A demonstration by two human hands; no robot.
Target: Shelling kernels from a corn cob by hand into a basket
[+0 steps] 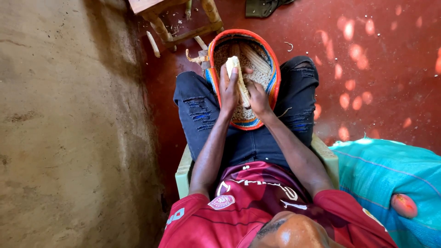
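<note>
Nearest the camera, the person in a red printed shirt is sitting on a pale green plastic seat, both forearms reaching forward over dark ripped jeans. A round woven basket with an orange rim and blue and yellow bands is resting on the lap between the knees, holding loose pale maize kernels. Above it, the left hand is wrapping its fingers around a pale yellow maize cob, holding it upright with the tip pointing away. The right hand is clenching around the cob's lower part, thumb pressing against it. Farther off, bare cobs are lying on the red floor beside a wooden stool.
</note>
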